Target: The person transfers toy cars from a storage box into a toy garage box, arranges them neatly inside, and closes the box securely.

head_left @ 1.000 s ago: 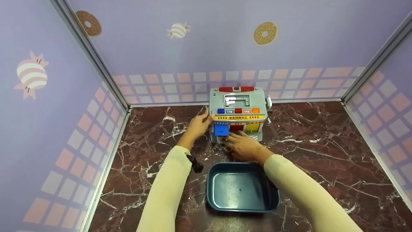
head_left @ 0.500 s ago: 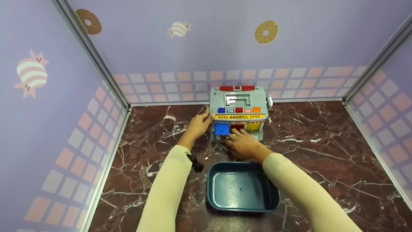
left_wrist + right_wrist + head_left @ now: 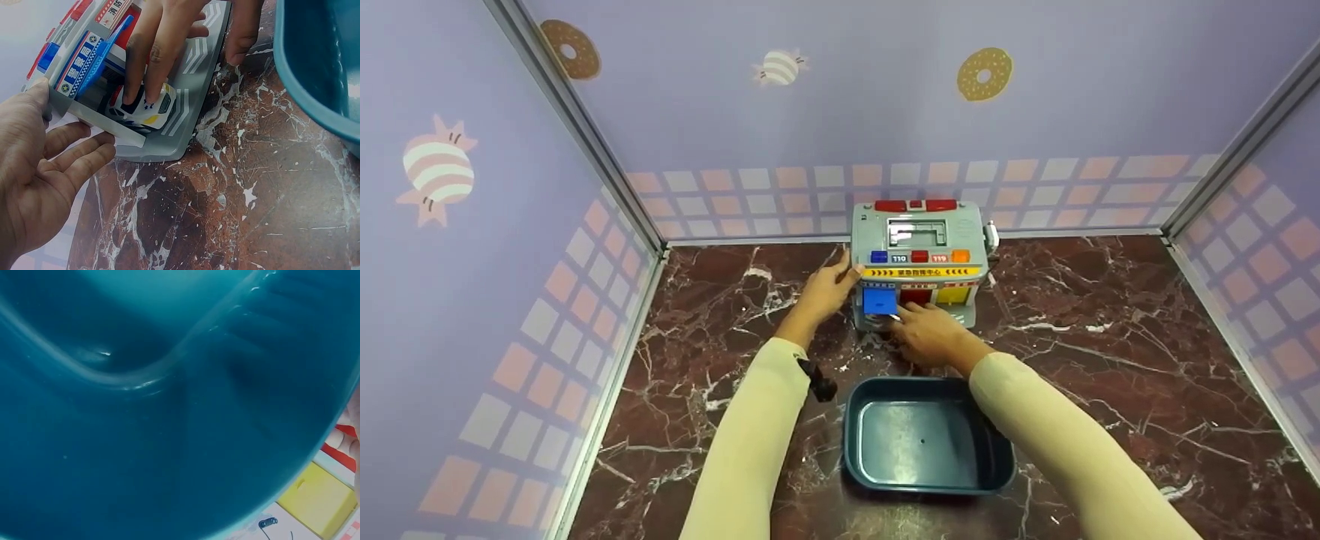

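Note:
A grey toy emergency station (image 3: 952,225) stands at the back, its blue door (image 3: 879,301) swung up. My left hand (image 3: 823,295) touches the station's left side; in the left wrist view, its thumb lies at the roof corner and its fingers extend along the side wall. Under the raised door, a white toy police car (image 3: 163,112) sits partly inside the left bay. Two extended fingers of my right hand (image 3: 934,335) rest on top of the car, with the thumb held apart. In the right wrist view, a blue-green tub hides most of that hand.
The dark teal tub (image 3: 922,461) sits in front of the station, beneath my right forearm. Red (image 3: 916,297) and yellow (image 3: 952,295) doors are down beside the blue one. Purple panels (image 3: 885,112) enclose the marbled surface (image 3: 720,420) at the back and sides.
My right hand's fingers have shifted slightly forward, toward the blue-door bay. The left hand stays at the station's side, and the blue door remains up.

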A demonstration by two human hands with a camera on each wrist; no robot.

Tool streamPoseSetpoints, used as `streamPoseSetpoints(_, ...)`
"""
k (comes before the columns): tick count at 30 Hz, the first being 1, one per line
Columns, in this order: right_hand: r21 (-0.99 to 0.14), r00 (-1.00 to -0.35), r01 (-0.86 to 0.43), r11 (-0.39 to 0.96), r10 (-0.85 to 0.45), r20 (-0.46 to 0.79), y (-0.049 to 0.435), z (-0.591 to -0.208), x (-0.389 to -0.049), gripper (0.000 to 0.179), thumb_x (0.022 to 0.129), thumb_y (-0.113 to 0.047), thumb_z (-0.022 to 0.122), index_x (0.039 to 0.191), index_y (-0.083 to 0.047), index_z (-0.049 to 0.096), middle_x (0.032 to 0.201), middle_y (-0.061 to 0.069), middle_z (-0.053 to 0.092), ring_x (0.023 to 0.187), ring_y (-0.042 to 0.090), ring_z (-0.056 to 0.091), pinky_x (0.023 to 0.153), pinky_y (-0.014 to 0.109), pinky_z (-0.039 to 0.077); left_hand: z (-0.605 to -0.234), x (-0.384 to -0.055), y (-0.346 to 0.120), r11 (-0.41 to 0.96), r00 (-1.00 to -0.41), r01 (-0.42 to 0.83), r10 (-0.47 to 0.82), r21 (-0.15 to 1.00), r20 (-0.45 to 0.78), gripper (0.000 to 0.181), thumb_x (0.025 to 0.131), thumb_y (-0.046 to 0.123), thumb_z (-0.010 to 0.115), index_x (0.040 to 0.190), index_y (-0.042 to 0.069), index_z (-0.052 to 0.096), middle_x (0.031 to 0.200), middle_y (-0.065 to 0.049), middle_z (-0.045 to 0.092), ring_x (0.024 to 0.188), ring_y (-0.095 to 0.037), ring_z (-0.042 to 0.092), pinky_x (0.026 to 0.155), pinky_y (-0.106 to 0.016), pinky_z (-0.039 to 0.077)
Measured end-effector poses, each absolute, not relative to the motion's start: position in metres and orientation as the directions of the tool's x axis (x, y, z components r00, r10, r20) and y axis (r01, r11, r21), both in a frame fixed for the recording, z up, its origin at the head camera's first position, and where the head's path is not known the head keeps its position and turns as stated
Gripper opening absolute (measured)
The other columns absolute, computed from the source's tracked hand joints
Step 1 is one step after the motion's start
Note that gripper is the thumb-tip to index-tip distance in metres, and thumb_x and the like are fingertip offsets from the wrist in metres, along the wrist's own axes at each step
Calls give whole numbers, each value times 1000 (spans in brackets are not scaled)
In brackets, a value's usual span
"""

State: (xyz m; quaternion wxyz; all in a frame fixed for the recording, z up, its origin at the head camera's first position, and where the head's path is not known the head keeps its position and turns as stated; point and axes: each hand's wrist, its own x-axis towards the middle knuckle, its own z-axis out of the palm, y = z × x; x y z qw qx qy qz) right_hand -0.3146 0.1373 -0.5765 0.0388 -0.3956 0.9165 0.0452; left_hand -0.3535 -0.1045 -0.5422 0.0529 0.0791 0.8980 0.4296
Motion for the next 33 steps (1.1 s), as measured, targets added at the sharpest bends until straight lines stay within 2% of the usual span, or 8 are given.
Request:
streamPoseSetpoints(5,27,-699,-713,700,-708,-102,135,-575,-316,51,106,-25,68,155,-13,58,159,16,61,136,43,66,106,64,62,-540,-353,-104,627,-982,98,186,773,-27,70,116,54,51,172,14,36,169,-15,50,158,-39,49,135,-54,38)
streamPoseSetpoints(12,34,-721,-690,723,-683,-120,132,-573,-317,55,108,-28,68,156,-6,56,164,19,56,128,44,70,100,61,65,-543,-354,-105,602,-981,105,192,792,-16,70,116,56,51,171,16,38,169,-15,50,160,-39,48,136,-54,35)
streamPoseSetpoints(17,49,-733,-677,734,-668,-131,130,-572,-318,53,107,-29,70,153,-4,60,165,18,55,123,43,71,97,58,66,-561,-369,-111,578,-976,138,218,805,11,77,112,67,50,170,18,40,168,-15,52,159,-39,49,136,-53,35)
streamPoseSetpoints(21,56,-744,-665,745,-654,-135,129,-572,-320,52,107,-28,69,152,-4,61,168,18,53,124,43,71,97,58,67,-559,-367,-109,595,-977,150,211,790,27,74,114,63,49,170,14,40,168,-16,51,158,-40,49,136,-53,36)
streamPoseSetpoints(22,60,-748,-661,748,-649,-139,129,-572,-320,51,107,-28,69,151,-4,62,169,18,52,125,43,71,97,58,67,-542,-355,-105,604,-980,129,200,787,7,70,116,56,51,170,12,40,169,-17,49,159,-42,48,136,-55,35)
streamPoseSetpoints(23,64,-753,-655,753,-642,-146,129,-572,-321,50,107,-29,68,150,-4,63,169,17,51,126,43,71,97,58,66,-542,-355,-104,605,-980,127,197,786,7,69,116,54,50,170,12,39,169,-17,49,159,-41,48,136,-54,35)
streamPoseSetpoints(27,82,-770,-632,771,-612,-179,127,-572,-323,44,108,-29,66,144,-3,68,169,16,51,128,42,70,100,57,66,-546,-358,-106,591,-981,110,196,799,-10,75,113,62,52,171,16,38,170,-14,49,160,-38,47,137,-52,34)
streamPoseSetpoints(33,84,-784,-612,786,-589,-196,124,-572,-324,44,109,-29,66,143,-1,69,167,19,54,126,42,70,103,57,65,-602,-401,-113,644,-981,152,193,750,33,86,106,80,47,169,22,45,165,-10,56,156,-36,53,133,-57,40)
